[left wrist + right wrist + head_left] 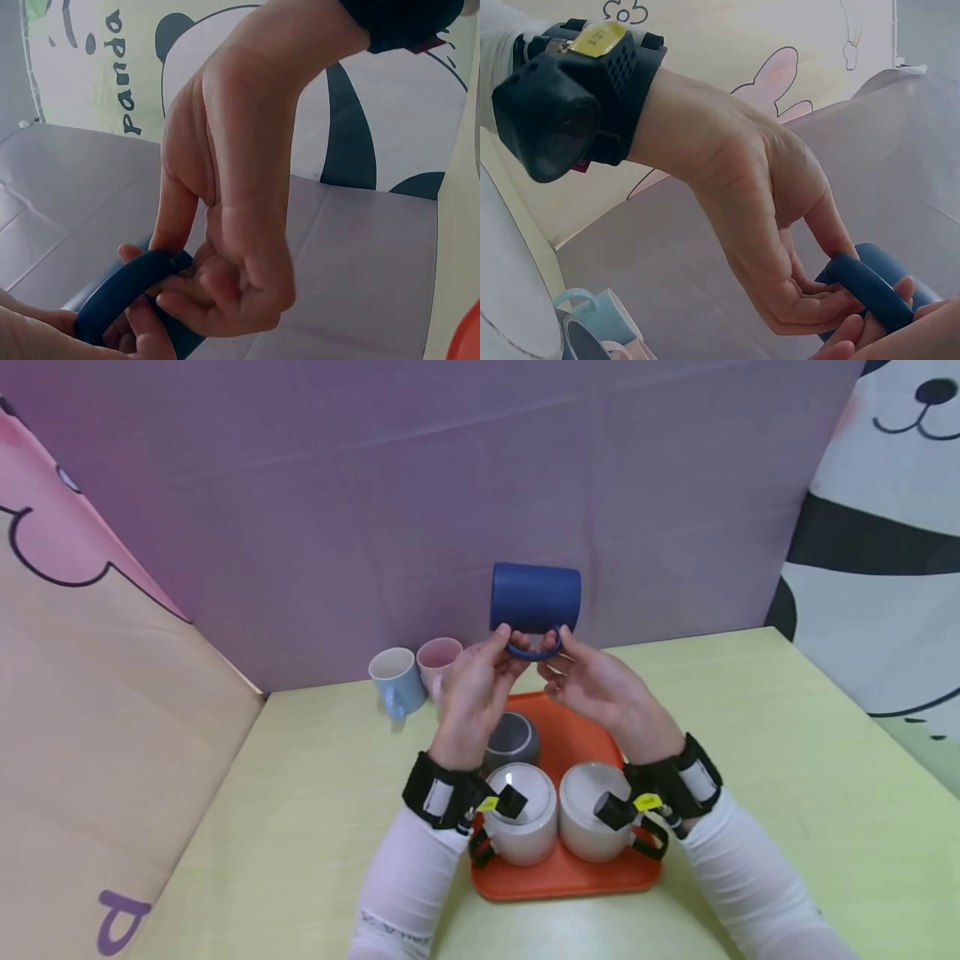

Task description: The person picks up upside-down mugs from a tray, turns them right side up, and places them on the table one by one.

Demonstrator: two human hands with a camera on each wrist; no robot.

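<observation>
Room: I see the blue mug (536, 597) raised above the orange tray (570, 868), open table right.
Mug: dark blue, handle down.
Grip: my left hand (474, 693) and right hand (600, 687) both pinch its handle.

the dark blue mug (536, 597) looked like matt ceramic, the orange tray (570, 877) smooth plastic, the counter (787, 752) a smooth pale-green laminate, the backdrop (375, 485) creased cloth.
</observation>
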